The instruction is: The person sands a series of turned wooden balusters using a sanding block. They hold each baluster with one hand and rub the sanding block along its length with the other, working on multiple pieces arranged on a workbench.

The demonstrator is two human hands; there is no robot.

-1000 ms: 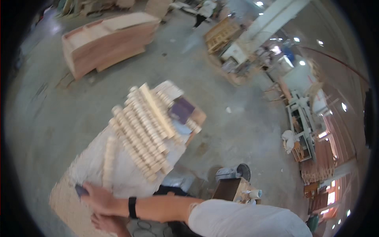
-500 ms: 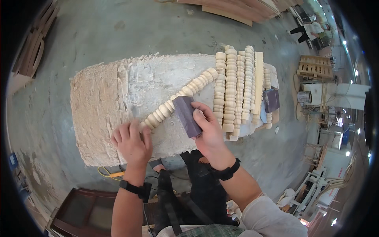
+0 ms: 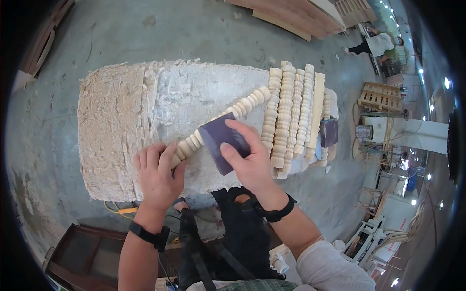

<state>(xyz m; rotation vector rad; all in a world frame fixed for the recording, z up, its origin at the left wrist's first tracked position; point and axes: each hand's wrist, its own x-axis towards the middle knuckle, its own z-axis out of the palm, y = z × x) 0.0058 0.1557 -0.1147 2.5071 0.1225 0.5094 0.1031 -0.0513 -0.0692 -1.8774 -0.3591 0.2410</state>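
Observation:
A pale turned wooden spindle (image 3: 191, 144) with rounded beads lies slantwise across the worktable, its far end beside a row of similar spindles. My left hand (image 3: 160, 172) is closed around its near end, thumb on one side and fingers on the other. In my right hand (image 3: 247, 160) is a dark purple sanding block (image 3: 216, 138), gripped between thumb and fingers. The block lies over the middle of the spindle, its broad face turned up and hiding part of the beads. Whether its underside presses on the wood cannot be seen.
Several turned spindles (image 3: 282, 116) lie side by side on the right of the rough, padded worktable (image 3: 111, 126). A second purple block (image 3: 329, 133) sits at the table's right end. A yellow-handled cord (image 3: 128, 210) lies below the near edge. Another person (image 3: 381, 44) stands far right.
My right hand has turned the sanding block flatter and moved it slightly left along the spindle. The left hand has shifted a little and closed on the near end.

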